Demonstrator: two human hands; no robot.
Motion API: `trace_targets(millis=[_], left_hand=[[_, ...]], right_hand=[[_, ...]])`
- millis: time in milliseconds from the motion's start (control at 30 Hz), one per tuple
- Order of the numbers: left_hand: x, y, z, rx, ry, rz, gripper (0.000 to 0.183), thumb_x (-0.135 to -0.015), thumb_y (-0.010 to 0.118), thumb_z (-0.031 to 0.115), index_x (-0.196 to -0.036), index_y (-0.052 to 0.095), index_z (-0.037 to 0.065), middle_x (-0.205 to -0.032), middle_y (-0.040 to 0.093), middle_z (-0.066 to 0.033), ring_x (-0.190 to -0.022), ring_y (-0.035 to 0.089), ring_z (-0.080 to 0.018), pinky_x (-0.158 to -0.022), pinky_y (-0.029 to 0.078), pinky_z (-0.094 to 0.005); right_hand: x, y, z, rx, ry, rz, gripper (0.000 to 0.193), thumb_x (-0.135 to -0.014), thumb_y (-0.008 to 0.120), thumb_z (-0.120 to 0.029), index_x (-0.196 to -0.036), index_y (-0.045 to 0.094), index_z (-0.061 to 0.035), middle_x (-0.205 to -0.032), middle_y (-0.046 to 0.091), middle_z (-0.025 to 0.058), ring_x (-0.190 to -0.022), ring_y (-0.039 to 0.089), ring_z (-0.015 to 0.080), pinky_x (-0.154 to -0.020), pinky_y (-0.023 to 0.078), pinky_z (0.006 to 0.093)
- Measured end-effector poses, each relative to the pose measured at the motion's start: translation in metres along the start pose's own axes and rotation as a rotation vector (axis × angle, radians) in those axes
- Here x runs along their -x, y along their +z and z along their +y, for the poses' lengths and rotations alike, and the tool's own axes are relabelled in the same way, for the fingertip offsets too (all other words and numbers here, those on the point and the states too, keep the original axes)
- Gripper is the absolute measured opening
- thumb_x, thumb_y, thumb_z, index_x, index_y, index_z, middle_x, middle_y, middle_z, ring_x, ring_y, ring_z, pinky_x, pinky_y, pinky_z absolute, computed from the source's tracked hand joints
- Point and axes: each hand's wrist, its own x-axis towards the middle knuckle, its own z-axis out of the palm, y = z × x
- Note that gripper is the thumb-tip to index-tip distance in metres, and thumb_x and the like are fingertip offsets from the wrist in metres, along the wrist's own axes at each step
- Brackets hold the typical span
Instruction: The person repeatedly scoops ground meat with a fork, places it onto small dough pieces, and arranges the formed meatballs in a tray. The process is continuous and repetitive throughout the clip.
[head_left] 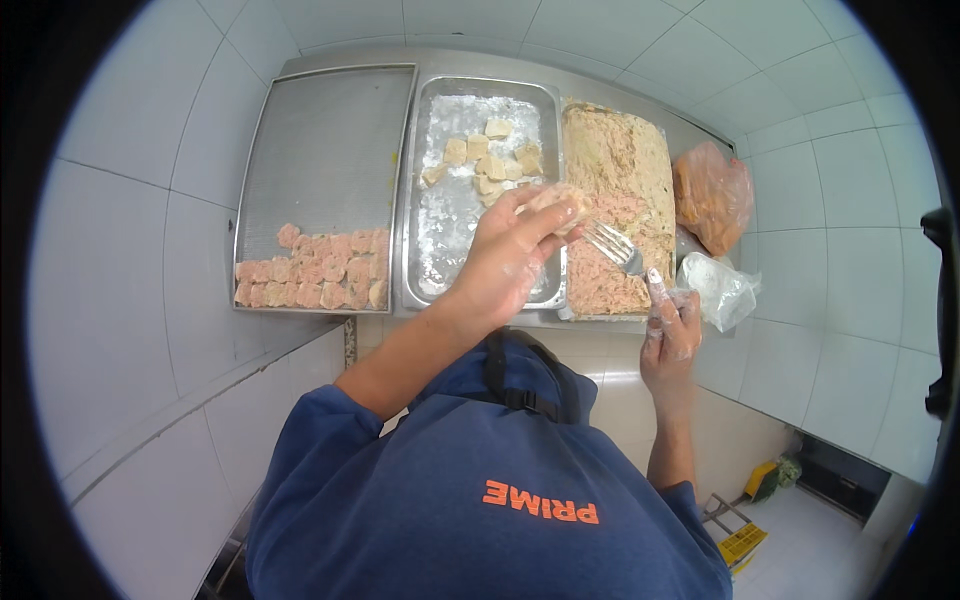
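My left hand (pixel 500 262) is raised over the right rim of the steel pan (pixel 437 245). Its fingers close round a pale, soft piece smeared with pink mince (pixel 568 203). My right hand (pixel 672 335) grips a metal fork (pixel 612 244), whose tines reach close to that piece. Under the fork lies a thick slab of minced filling (pixel 615 150), pink towards me and paler at the far side. Several pale, tofu-like pieces (pixel 478 148) lie heaped in the pan, whose bottom is streaked white. White residue coats the fingers of my right hand.
At the left, a flat metal tray (pixel 320 140) holds rows of pink-topped pieces (pixel 310 270) along its near edge. An orange-tinted plastic bag (pixel 713 195) and a clear bag with something white (pixel 718 288) sit right of the mince. Tiled walls (pixel 850 180) enclose the counter.
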Motion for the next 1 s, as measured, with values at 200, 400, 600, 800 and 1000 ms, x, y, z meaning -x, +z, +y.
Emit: trace_targets(millis=[200,400,600,800,1000], left_hand=[[0.008,0.022,-0.001,0.158,0.022,-0.077,0.033,-0.108,0.055,0.013,-0.138,0.051,-0.001,-0.125,0.066,-0.0188,-0.116,0.067,-0.0263,-0.105,0.053,-0.0415],[0.007,0.027,0.000,0.154,0.085,-0.078,0.027,-0.112,0.050,0.019,-0.129,0.059,0.001,-0.113,0.065,-0.0105,-0.100,0.066,-0.0191,-0.096,0.055,-0.0370],[0.005,0.032,-0.008,0.132,0.091,-0.112,0.025,-0.111,0.054,0.023,-0.123,0.063,0.003,-0.112,0.064,-0.0062,-0.096,0.064,-0.0148,-0.088,0.057,-0.0328],[-0.004,0.022,-0.003,0.019,0.120,-0.086,0.026,-0.112,0.053,0.026,-0.117,0.064,0.003,-0.112,0.065,-0.0068,-0.093,0.064,-0.0132,-0.081,0.057,-0.0317],[-0.003,0.016,0.011,-0.207,0.018,-0.245,0.033,-0.113,0.049,0.033,-0.109,0.066,0.004,-0.105,0.065,-0.0061,-0.084,0.062,-0.0104,-0.074,0.055,-0.0286]], right_hand=[[0.007,0.025,-0.014,-0.045,0.039,0.046,0.061,-0.081,0.057,0.015,-0.137,0.070,-0.0038,-0.090,0.050,0.0109,-0.083,0.049,0.0254,-0.074,0.044,0.0354],[0.013,0.030,-0.020,-0.006,-0.065,0.116,0.065,-0.077,0.056,0.018,-0.137,0.070,-0.0037,-0.089,0.050,0.0103,-0.083,0.047,0.0251,-0.074,0.043,0.0349],[0.018,0.038,-0.019,-0.027,0.001,0.098,0.066,-0.075,0.057,0.019,-0.135,0.072,-0.0048,-0.088,0.050,0.0100,-0.083,0.048,0.0269,-0.075,0.043,0.0360],[0.020,0.029,-0.013,-0.002,-0.085,0.129,0.062,-0.075,0.059,0.016,-0.130,0.074,-0.0058,-0.089,0.050,0.0106,-0.083,0.049,0.0282,-0.076,0.043,0.0381],[0.006,0.011,0.004,0.068,-0.097,0.092,0.055,-0.077,0.065,0.012,-0.125,0.078,-0.0102,-0.091,0.050,0.0105,-0.084,0.049,0.0287,-0.077,0.043,0.0399]])
